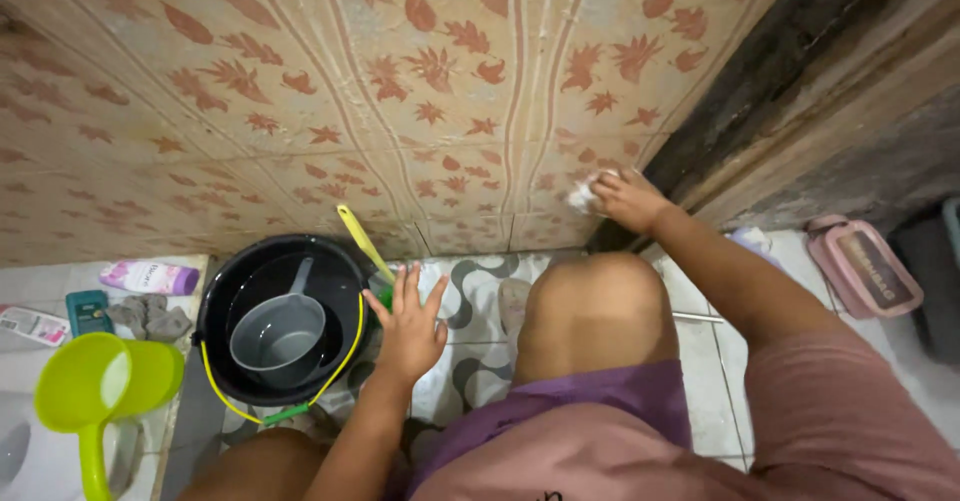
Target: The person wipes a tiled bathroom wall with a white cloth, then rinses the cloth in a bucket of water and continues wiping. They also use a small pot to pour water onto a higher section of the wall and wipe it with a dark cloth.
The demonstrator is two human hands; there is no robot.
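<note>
**Squatting person presses a white cloth to the foot of a tiled wall**

The right hand (628, 199) is closed around a small white cloth (583, 197), bunched at the fingertips and pressed flat to the leaf-patterned wall tiles (440, 81) low down, where the wall meets a dark door frame (790, 81). The cloth sits at the left tip of that hand, toward the wall's lower corner. The arm reaches forward past a bent knee (595, 301).

The left hand (410, 326) holds nothing; its fingers are spread, hovering over the patterned floor (470, 291) just beside a black bucket (215, 306). This hand is well apart from the cloth, with the knee between them.

Inside the bucket lies a grey dipper (280, 336). A yellow-handled brush (362, 243) leans against the bucket's rim, close to the left fingertips. Farther left are a lime-green scoop (95, 391), a pink bottle (150, 277) and a grey rag (150, 316). A pink case (865, 266) lies on the floor at right.
</note>
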